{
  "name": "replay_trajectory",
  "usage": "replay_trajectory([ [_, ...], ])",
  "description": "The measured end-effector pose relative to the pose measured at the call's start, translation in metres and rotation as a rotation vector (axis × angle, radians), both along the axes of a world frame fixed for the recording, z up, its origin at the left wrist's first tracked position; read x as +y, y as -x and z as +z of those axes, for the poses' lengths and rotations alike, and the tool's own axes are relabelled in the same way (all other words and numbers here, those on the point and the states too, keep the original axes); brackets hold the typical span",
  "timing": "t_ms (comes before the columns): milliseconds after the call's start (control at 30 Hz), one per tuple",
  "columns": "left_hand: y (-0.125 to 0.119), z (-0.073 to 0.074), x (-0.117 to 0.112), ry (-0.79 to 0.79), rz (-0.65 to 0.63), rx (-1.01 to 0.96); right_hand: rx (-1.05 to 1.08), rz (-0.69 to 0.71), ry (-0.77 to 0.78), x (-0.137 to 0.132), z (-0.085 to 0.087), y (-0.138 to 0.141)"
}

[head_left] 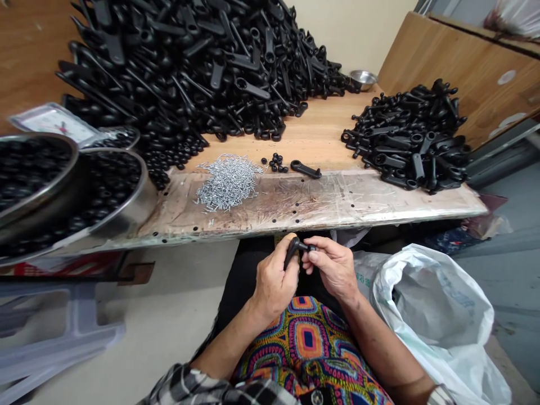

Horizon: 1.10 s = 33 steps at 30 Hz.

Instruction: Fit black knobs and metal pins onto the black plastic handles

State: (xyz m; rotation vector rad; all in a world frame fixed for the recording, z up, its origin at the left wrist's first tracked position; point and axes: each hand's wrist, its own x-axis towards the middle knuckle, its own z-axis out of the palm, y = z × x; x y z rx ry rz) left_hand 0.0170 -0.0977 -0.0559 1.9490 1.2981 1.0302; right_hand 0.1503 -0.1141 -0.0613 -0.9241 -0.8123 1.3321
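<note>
A smooth black handle [291, 252] sits between the fingers of both hands. It looks curved, with a thin post and a small round knob [311, 248]. The left hand [276, 278] wraps its fingers tight on the handle, while the right hand [336, 265] pinches the knob. Past the fingers, skinny, shiny pins [230, 181] (a whole heap!) lie on the counter [323, 194]. Both arms [236, 341] reach forward.

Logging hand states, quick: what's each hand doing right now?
Left hand: closed, holding a black crank arm.
Right hand: closed, pinching the small black knob at the crank arm's upper end.
</note>
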Motion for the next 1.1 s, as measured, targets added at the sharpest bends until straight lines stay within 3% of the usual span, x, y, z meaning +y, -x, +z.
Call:
replay_trajectory([
  [467, -0.004, -0.005, -0.009, -0.308, 0.073, 0.216, 0.028, 0.009, 0.029, -0.006, 0.002, 0.002],
  [667, -0.01, -0.009, -0.012, -0.458, 0.101, 0.347, -0.5, -0.239, -0.11, -0.014, 0.003, -0.002],
  [867, -0.016, -0.017, -0.006, -0.373, 0.091, 0.364, -0.021, -0.009, 0.149, 0.003, -0.002, -0.006],
  [1000, -0.018, -0.025, 0.002, -0.291, 0.047, 0.392, -0.207, -0.086, 0.135, 0.009, -0.003, -0.01],
  [1100, -0.024, -0.022, 0.008, -0.325, 0.021, 0.424, -0.182, -0.025, 0.163, 0.013, 0.002, -0.017],
])
